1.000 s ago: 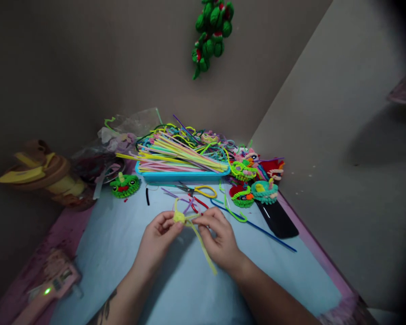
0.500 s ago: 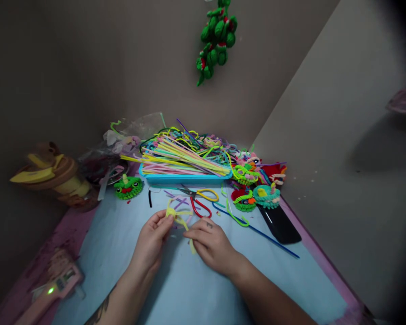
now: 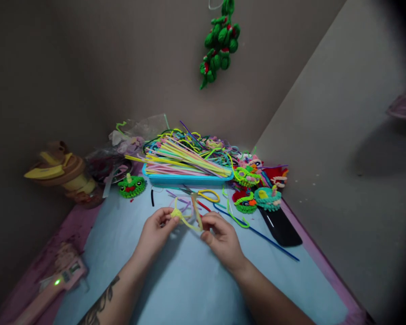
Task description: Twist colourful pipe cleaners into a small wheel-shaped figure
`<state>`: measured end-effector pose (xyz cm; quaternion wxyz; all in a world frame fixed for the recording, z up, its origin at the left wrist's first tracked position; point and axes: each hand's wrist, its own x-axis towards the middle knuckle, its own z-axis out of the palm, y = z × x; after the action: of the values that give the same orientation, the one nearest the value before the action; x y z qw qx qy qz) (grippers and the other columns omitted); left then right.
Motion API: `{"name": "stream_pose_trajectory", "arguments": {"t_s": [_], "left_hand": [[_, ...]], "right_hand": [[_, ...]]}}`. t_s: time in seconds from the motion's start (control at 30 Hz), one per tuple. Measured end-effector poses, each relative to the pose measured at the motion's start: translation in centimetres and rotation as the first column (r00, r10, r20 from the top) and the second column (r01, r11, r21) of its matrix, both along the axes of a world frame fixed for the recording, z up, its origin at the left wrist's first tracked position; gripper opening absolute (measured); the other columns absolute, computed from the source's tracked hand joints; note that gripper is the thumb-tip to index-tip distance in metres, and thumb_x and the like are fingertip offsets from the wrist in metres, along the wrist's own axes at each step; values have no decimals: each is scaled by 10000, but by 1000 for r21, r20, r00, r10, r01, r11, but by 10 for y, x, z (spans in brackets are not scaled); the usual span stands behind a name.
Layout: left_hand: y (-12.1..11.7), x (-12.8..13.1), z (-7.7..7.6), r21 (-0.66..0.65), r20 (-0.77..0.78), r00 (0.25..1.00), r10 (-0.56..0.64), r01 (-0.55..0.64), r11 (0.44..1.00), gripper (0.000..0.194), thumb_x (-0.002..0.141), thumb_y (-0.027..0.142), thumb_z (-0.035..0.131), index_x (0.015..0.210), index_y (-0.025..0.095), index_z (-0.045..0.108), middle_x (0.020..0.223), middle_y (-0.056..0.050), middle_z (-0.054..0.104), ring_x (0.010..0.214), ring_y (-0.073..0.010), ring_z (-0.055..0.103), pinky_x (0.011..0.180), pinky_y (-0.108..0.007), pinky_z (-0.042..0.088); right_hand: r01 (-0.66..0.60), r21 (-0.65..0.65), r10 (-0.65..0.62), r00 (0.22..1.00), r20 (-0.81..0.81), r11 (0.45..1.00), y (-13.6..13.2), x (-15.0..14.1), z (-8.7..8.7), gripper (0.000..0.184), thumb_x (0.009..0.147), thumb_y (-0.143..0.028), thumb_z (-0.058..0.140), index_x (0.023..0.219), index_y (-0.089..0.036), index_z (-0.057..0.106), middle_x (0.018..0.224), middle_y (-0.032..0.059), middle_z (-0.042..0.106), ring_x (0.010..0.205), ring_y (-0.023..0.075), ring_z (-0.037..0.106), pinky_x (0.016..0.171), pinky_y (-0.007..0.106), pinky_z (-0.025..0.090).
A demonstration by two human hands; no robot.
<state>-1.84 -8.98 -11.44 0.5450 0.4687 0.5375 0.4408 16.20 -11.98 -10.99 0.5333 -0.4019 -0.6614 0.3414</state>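
Note:
My left hand [image 3: 157,230] pinches a small knot of yellow pipe cleaner [image 3: 176,214] between thumb and fingertips. Loose yellow and pale purple strands stick out from this knot. One yellow strand runs right and bends upward at the fingertips of my right hand [image 3: 221,237], which are closed around the bend; its raised end is blurred. Just behind the hands lie scissors [image 3: 208,195] with a yellow and a red handle, the red one partly covered by the strand and my right hand. Short purple pipe cleaner pieces [image 3: 179,197] lie beside them.
A blue tray [image 3: 189,180] heaped with pipe cleaners stands at the back. A green frog-like figure [image 3: 131,186] sits left, several fuzzy figures [image 3: 246,201] right, near a black flat object [image 3: 280,225]. A pink glue gun [image 3: 64,280] with a green light lies front left.
My right hand has turned and shifted slightly right, and the yellow strand's free end now points up instead of down. My left hand keeps its pinch on the knot.

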Motion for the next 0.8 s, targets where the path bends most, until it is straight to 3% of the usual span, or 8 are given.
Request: {"name": "stream_pose_trajectory", "arguments": {"t_s": [0.13, 0.23, 0.33, 0.43, 0.53, 0.63, 0.7, 0.8], "left_hand": [[-1, 4, -2, -61, 173, 984, -30, 41, 997, 416, 614, 420, 713, 884, 118, 622, 810, -74, 679, 716, -162, 605, 653, -246, 445], [-6, 9, -1, -58, 225, 970, -96, 111, 992, 402, 621, 394, 724, 896, 122, 618, 809, -69, 682, 719, -161, 613, 679, -255, 452], [-11, 12, 0, -36, 244, 956, -161, 175, 984, 390, 628, 386, 724, 892, 122, 608, 751, -58, 676, 669, -155, 611, 673, -267, 458], [-13, 14, 1, 31, 216, 953, -214, 212, 977, 359, 646, 377, 710, 874, 119, 610, 735, -54, 668, 647, -144, 598, 666, -264, 456], [-13, 14, 0, 108, 152, 960, -234, 219, 970, 334, 659, 377, 694, 867, 127, 618, 740, -48, 663, 658, -145, 591, 652, -253, 449], [-11, 11, -4, 176, 99, 961, -257, 238, 955, 338, 659, 386, 689, 871, 130, 626, 761, -50, 659, 677, -156, 589, 664, -265, 453], [-10, 8, -10, 217, 75, 953, -294, 272, 938, 336, 678, 389, 673, 888, 130, 630, 806, -60, 660, 700, -166, 589, 673, -277, 458], [-10, 5, -18, 294, 3, 965, -261, 249, 923, 313, 702, 384, 651, 887, 133, 634, 818, -61, 657, 713, -166, 581, 672, -270, 449]], "right_hand": [[-15, 78, -2, 975, 220, 997, 7, -1, -10, 428, 720, -187, 662, 1134, -245, 574, 995, 63, 592, 921, 194, 548, 793, 334, 465], [-5, 160, -38, 964, 263, 987, 10, -3, -17, 342, 761, -161, 614, 1090, -251, 600, 960, 57, 611, 922, 191, 555, 834, 353, 451], [35, 219, -86, 970, 229, 975, 11, -4, -19, 150, 774, -164, 597, 890, -239, 658, 817, 30, 605, 816, 172, 556, 768, 328, 449], [74, 158, -100, 982, 162, 985, 10, -6, -14, 57, 772, -182, 594, 735, -205, 632, 746, 11, 558, 740, 149, 530, 686, 278, 430], [141, 88, -149, 984, 95, 986, 10, -9, -12, 144, 771, -216, 585, 630, -190, 576, 714, -5, 489, 660, 124, 481, 610, 243, 401], [203, 79, -210, 973, 96, 976, 12, -11, -16, 41, 719, -217, 625, 684, -200, 612, 873, 28, 508, 861, 170, 504, 751, 274, 418], [206, 68, -212, 972, 98, 976, 13, -13, -21, 143, 677, -194, 648, 818, -223, 638, 1048, 52, 495, 1032, 210, 469, 842, 302, 405], [151, 21, -152, 984, 88, 988, 17, -15, -28, 47, 687, -184, 630, 728, -208, 631, 1119, 56, 494, 1095, 224, 452, 929, 334, 362]]}}
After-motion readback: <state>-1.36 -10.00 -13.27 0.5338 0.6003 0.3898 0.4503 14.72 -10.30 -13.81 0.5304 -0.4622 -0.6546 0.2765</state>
